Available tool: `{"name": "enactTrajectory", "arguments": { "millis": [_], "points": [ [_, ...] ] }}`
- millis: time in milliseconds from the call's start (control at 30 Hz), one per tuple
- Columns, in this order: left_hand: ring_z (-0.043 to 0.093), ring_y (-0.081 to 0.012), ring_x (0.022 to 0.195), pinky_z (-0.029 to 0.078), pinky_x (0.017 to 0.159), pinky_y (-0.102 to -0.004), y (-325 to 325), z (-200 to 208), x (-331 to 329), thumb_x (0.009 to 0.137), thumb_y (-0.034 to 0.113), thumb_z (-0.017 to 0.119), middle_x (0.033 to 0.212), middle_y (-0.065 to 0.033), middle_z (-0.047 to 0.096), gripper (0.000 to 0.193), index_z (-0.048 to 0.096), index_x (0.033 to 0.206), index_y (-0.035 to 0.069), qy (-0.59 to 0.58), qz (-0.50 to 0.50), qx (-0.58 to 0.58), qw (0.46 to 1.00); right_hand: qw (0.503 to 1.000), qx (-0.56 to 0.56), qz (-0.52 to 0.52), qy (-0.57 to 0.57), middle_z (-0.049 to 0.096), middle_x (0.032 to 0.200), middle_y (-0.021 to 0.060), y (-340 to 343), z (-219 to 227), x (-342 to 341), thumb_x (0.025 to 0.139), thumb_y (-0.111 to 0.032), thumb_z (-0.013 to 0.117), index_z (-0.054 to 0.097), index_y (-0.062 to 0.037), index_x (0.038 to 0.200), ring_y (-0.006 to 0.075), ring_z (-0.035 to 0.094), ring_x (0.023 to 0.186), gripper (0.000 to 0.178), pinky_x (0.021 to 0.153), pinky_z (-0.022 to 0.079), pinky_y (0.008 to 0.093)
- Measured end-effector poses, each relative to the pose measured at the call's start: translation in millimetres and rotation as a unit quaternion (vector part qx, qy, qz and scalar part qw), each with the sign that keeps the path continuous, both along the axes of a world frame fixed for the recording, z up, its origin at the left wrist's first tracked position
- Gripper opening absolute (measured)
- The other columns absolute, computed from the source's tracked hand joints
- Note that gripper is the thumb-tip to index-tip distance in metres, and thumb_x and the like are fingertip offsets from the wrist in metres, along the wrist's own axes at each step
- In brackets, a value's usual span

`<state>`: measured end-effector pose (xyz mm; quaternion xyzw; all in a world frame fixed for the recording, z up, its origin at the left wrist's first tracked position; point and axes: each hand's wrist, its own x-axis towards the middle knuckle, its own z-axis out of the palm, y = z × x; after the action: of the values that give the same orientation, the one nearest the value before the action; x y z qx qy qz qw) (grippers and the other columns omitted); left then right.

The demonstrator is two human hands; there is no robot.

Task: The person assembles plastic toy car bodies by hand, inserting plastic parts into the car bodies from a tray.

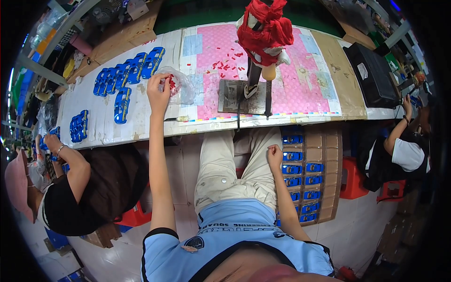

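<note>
My left hand (159, 88) reaches over the table to a clear plastic bag (187, 89) of small red pieces (173, 83). Its thumb and fingers are pinched together at the bag's edge; whatever lies between them is too small to make out. Curled loosely, my right hand (275, 156) rests on my thigh, and its palm is hidden. More red bits (229, 66) lie scattered on a pink sheet (211, 37). Left of my left hand, several blue toy cars (122, 105) stand on the table in groups.
A press with a metal base (230, 96) and red cloth (265, 30) around its top stands ahead. A thin tool (177, 119) lies near the table edge. A partitioned carton (322, 155) of blue toy cars is beside my right leg. A black case (371, 75) sits right; people work either side.
</note>
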<state>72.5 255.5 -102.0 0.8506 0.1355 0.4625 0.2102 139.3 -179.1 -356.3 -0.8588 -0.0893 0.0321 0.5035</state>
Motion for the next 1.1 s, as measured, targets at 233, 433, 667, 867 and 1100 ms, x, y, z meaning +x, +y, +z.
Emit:
{"name": "enactTrajectory", "arguments": {
  "millis": [233, 433, 667, 867, 1100],
  "points": [
    [0.054, -0.0214, 0.073, 0.043, 0.065, -0.0279, -0.3, 1.0, 0.4, 0.072, -0.003, 0.058, 0.081, -0.0093, 0.059, 0.01, 0.06, 0.081, 0.001, 0.001, -0.003, -0.013, 1.0, 1.0, -0.007, -0.002, 0.007, 0.045, 0.051, 0.0016, 0.7, 1.3, 0.9, 0.072, -0.003, 0.052, 0.058, -0.0038, 0.073, 0.0088, 0.041, 0.047, 0.006, 0.044, 0.032, 0.0238],
    [0.052, -0.0188, 0.068, 0.042, 0.062, -0.0261, -3.9, 4.4, -5.5, 0.072, -0.002, 0.058, 0.078, -0.0076, 0.059, 0.01, 0.059, 0.081, 0.001, 0.0, 0.003, -0.019, 1.0, 1.0, 0.007, 0.004, 0.004, 0.045, 0.052, 0.0015, 1.8, 5.1, -1.5, 0.072, -0.003, 0.051, 0.058, -0.0037, 0.073, 0.0086, 0.041, 0.048, 0.007, 0.045, 0.033, 0.0239],
    [0.052, -0.0178, 0.069, 0.041, 0.064, -0.0282, -6.2, -6.1, 5.2, 0.076, 0.007, 0.058, 0.079, -0.0062, 0.06, 0.007, 0.061, 0.083, 0.005, 0.027, 0.012, 0.009, 1.0, 0.984, -0.031, -0.113, -0.132, 0.054, 0.081, 0.0135, -20.6, 3.1, 3.2, 0.069, -0.002, 0.053, 0.055, -0.0014, 0.082, 0.024, 0.051, 0.069, 0.014, 0.06, 0.04, 0.0313],
    [0.047, -0.0124, 0.062, 0.035, 0.056, -0.0251, -1.1, -1.5, 0.1, 0.076, 0.012, 0.062, 0.077, -0.0038, 0.061, 0.011, 0.063, 0.084, 0.004, 0.028, 0.033, 0.014, 0.999, 0.965, -0.168, -0.157, -0.126, 0.049, 0.101, 0.0201, -91.7, -18.2, -0.5, 0.068, -0.011, 0.058, 0.05, -0.0001, 0.101, 0.0354, 0.044, 0.099, 0.036, 0.087, 0.033, 0.0424],
    [0.048, -0.0126, 0.066, 0.036, 0.06, -0.0248, -4.8, -5.2, 9.1, 0.076, 0.009, 0.062, 0.082, -0.0044, 0.062, 0.013, 0.063, 0.086, 0.001, -0.008, 0.049, 0.003, 0.999, 0.865, -0.328, -0.38, -0.024, 0.046, 0.106, 0.0239, -185.2, -39.9, -23.7, 0.068, -0.018, 0.059, 0.045, 0.0051, 0.108, 0.0377, 0.041, 0.102, 0.048, 0.091, 0.032, 0.0438]
  ]
}}
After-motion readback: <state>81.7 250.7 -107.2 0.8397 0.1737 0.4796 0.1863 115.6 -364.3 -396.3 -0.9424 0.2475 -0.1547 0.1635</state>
